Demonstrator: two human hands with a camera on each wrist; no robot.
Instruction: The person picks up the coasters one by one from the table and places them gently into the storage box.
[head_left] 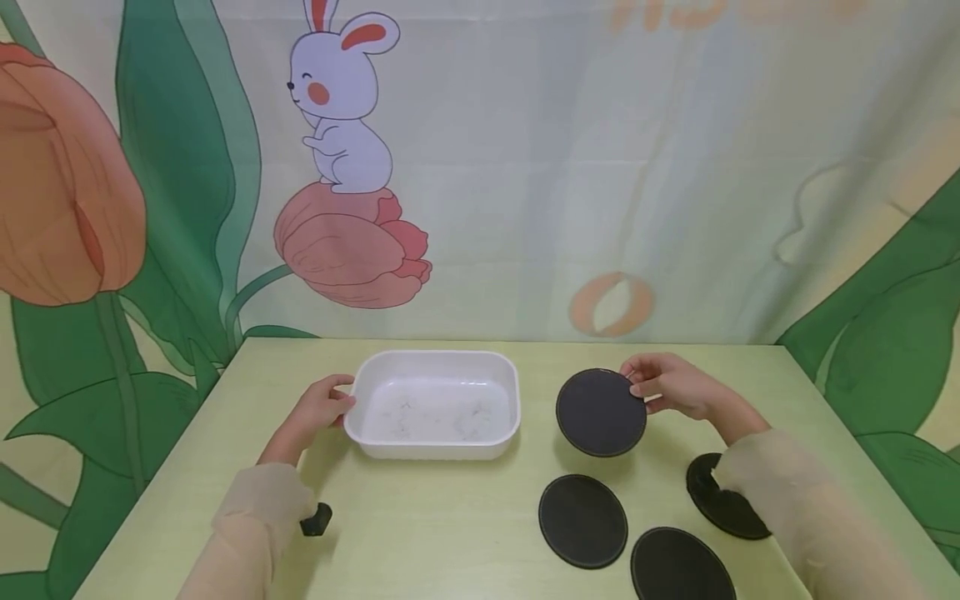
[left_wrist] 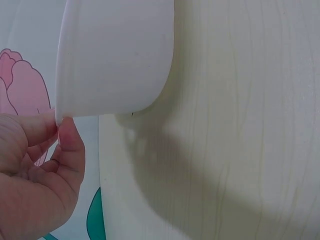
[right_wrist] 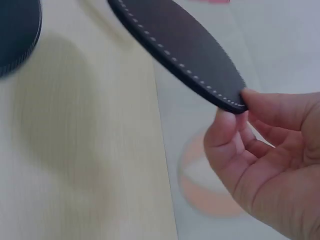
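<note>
My left hand (head_left: pixel 318 412) pinches the left rim of a white rectangular basin (head_left: pixel 435 451) that stands toward the back of the table. In the left wrist view, thumb and fingers grip the edge of the basin (left_wrist: pixel 117 55). My right hand (head_left: pixel 678 387) holds a round black coaster (head_left: pixel 600 414) by its right edge, raised above the table and to the right of the basin. The right wrist view shows this coaster (right_wrist: pixel 185 45) tilted, with pale stitching round its edge, between thumb and fingers. A few faint marks show on the basin's floor.
Several more black coasters lie on the pale table: one coaster (head_left: pixel 583 522) nearer the front, another (head_left: pixel 682 567) at the front edge of view, and one (head_left: pixel 738 512) partly under the right sleeve. A small black object (head_left: pixel 317 520) shows beside the left sleeve. A printed curtain (head_left: pixel 525 208) hangs behind.
</note>
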